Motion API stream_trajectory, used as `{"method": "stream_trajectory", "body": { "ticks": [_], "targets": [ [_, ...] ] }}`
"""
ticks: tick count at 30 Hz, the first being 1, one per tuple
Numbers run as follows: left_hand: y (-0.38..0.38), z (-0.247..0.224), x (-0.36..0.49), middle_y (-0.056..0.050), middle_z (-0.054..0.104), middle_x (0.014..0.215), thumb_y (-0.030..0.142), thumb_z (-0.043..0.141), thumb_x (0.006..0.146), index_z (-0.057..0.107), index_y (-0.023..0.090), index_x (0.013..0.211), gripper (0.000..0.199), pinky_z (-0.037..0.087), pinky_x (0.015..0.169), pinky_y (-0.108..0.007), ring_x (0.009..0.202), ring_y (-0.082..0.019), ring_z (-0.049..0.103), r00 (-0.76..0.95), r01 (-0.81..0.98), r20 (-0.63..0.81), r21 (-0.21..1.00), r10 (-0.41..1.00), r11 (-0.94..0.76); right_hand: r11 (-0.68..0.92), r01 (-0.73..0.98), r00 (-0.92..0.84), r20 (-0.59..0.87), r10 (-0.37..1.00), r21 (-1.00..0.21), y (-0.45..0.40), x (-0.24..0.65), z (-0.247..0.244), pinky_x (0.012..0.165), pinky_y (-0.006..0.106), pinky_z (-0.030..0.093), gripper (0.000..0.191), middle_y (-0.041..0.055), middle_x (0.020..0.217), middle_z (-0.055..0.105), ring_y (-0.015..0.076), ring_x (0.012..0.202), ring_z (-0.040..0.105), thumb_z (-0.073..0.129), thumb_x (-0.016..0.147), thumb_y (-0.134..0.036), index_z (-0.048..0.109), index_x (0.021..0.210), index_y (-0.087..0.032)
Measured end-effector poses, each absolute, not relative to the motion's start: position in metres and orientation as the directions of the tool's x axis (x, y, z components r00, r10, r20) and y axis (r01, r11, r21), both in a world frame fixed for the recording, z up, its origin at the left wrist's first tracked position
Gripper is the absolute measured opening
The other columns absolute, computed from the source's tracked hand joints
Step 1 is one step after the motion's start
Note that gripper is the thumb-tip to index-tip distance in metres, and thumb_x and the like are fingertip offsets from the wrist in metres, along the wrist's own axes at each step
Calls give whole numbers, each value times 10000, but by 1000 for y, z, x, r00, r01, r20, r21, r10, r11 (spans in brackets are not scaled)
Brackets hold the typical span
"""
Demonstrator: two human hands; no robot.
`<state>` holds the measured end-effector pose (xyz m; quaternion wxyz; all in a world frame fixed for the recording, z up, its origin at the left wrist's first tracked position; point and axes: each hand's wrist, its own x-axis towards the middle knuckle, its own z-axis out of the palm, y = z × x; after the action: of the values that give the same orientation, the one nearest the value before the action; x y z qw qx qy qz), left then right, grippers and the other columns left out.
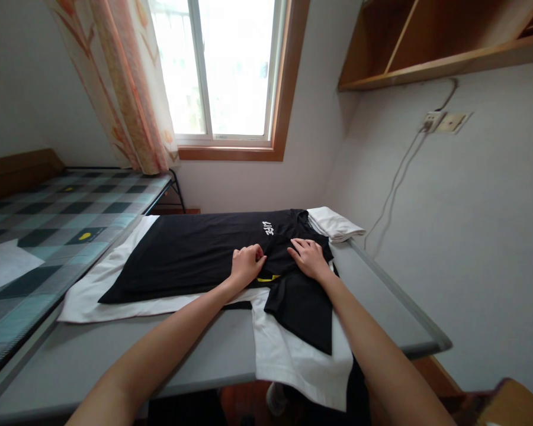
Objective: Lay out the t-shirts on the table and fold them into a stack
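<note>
A black T-shirt (195,248) with white lettering on its chest lies spread on a table (195,343), its collar toward the right. Beneath it is a white T-shirt (293,355), whose sleeve hangs over the near table edge. Curled fingers of my left hand (247,264) grip the black cloth near the sleeve seam, beside a small yellow patch (269,278). My right hand (310,257) rests with fingers spread on the black shirt near the shoulder. The black sleeve drapes toward me between my forearms.
A folded white cloth (335,223) sits at the table's far right corner. Left of the table is a bed with a checked cover (80,207) and a white sheet (4,266). A wall shelf (426,65) hangs upper right, above a socket (434,121) with a cord.
</note>
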<state>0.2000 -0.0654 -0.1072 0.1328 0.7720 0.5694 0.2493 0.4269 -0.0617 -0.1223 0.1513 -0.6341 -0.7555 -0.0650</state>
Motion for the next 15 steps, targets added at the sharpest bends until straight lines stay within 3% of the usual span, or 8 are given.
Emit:
{"method": "stream_trajectory", "body": {
  "ticks": [6, 10, 15],
  "targets": [
    [-65, -109, 199, 16, 700, 821, 313, 596, 859, 616, 236, 796, 102, 352, 774, -315, 828, -183, 630, 227, 807, 260, 489, 939, -331, -45, 978, 131, 427, 895, -205, -67, 455, -109, 908, 428, 409, 385, 115, 1137, 648, 294, 1042, 540, 428, 937, -397, 708, 1111, -198],
    [-64, -111, 199, 17, 695, 812, 323, 592, 859, 614, 236, 795, 110, 345, 765, -312, 820, -181, 625, 223, 806, 268, 490, 937, -332, -239, 938, 319, 351, 881, -253, -69, 472, -109, 849, 437, 430, 310, 132, 1052, 629, 323, 1021, 542, 515, 881, -411, 738, 945, -205],
    [-63, -111, 199, 26, 694, 798, 316, 584, 865, 607, 238, 798, 106, 343, 762, -312, 803, -175, 627, 207, 804, 265, 503, 942, -318, -278, 911, 367, 292, 883, -304, -65, 479, -119, 847, 421, 440, 232, 114, 1020, 595, 303, 1018, 538, 572, 845, -394, 727, 872, -224]
  ]
}}
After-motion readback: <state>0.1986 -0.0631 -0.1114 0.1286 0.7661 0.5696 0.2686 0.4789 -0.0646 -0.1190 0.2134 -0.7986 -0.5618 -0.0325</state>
